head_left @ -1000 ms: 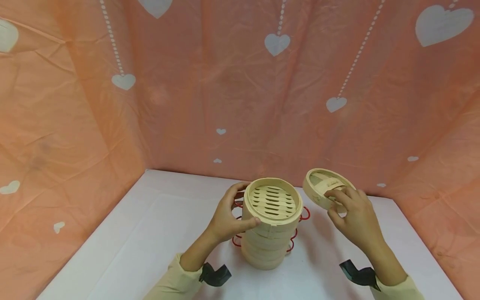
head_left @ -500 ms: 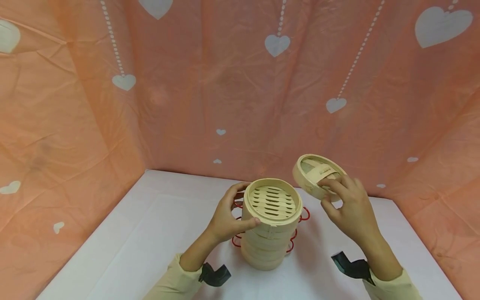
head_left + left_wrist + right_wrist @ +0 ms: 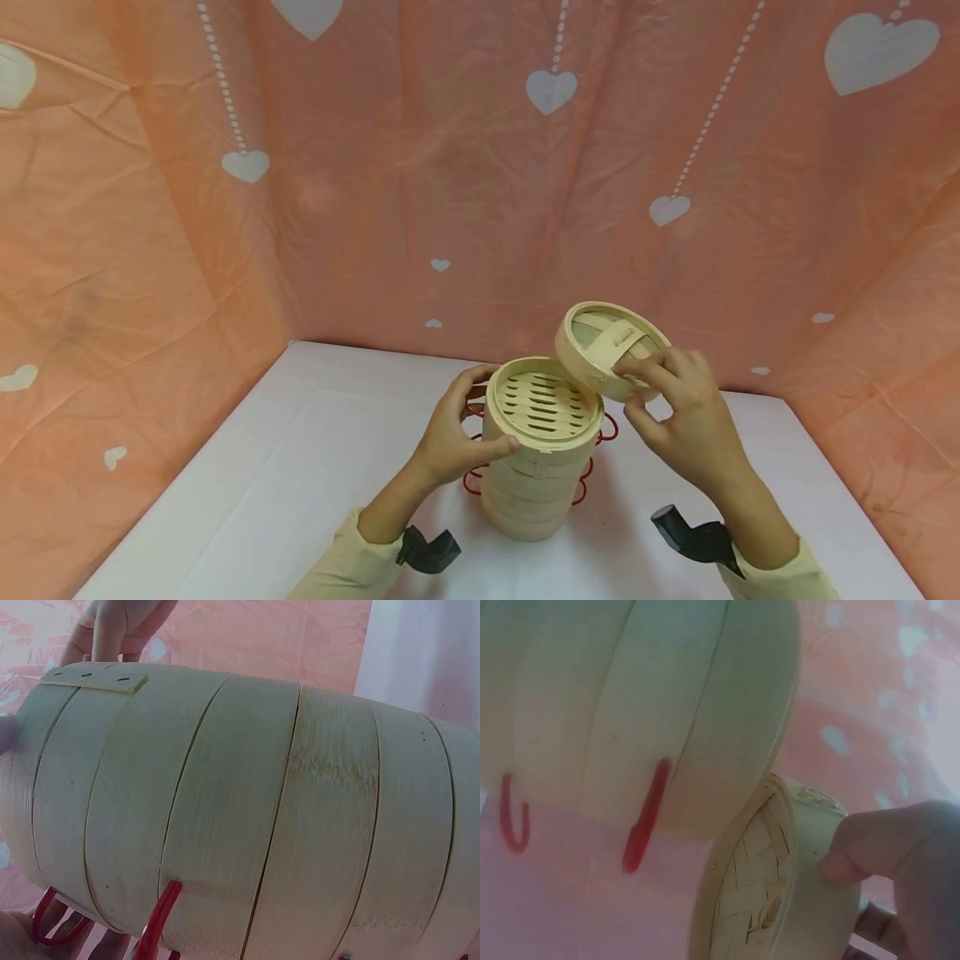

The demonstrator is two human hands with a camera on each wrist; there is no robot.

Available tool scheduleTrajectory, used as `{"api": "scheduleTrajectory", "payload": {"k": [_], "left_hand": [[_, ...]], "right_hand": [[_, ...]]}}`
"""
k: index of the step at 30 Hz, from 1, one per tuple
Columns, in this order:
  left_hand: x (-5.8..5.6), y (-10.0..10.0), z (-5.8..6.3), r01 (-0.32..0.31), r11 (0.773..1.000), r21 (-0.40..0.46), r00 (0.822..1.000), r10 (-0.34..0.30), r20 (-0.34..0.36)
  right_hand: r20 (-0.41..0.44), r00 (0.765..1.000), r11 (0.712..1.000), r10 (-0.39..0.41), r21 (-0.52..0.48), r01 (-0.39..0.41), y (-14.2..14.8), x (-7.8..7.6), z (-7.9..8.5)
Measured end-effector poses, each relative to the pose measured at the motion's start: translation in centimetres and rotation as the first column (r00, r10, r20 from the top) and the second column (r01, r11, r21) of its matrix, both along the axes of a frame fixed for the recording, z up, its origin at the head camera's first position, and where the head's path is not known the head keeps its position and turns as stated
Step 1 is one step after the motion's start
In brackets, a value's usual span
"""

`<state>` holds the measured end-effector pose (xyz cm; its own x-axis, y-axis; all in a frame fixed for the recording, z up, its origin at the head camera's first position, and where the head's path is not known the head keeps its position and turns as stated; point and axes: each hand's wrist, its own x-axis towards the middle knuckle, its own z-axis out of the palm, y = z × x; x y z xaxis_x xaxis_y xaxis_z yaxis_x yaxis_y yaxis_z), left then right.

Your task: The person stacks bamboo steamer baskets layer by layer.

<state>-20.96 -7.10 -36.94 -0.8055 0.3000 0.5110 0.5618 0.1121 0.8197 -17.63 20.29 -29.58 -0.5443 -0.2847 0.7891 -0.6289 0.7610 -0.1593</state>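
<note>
A stack of bamboo steamer baskets (image 3: 534, 492) stands upright on the table, its top slatted rack (image 3: 543, 404) uncovered. Around the upper left side of the stack curls my left hand (image 3: 457, 433), thumb on the near rim and fingers behind. My right hand (image 3: 686, 417) pinches the edge of a round bamboo steamer lid (image 3: 611, 342), tilted above the stack's right rim. The lid's woven underside (image 3: 750, 885) shows in the right wrist view, close beside the stack. Red loop handles (image 3: 156, 922) stick out from the baskets' sides.
A white tabletop (image 3: 337, 442) lies under the stack. Orange sheeting with white hearts (image 3: 480, 208) hangs behind it and on both sides. A black strap-like piece sits at each wrist, the right one (image 3: 693, 537) near the sleeve.
My right hand has carried the lid leftward and a little upward, from right of the stack to over its right rim. The left hand and the stack have stayed in place.
</note>
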Motion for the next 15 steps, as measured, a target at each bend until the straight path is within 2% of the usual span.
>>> {"api": "scheduleTrajectory", "payload": {"k": [15], "left_hand": [[-0.1, 0.0, -0.2, 0.007, 1.000, 0.004, 1.000, -0.007, 0.003]], "right_hand": [[-0.001, 0.988, 0.986, 0.156, 0.050, -0.156, -2.3, 0.7, 0.1]]}}
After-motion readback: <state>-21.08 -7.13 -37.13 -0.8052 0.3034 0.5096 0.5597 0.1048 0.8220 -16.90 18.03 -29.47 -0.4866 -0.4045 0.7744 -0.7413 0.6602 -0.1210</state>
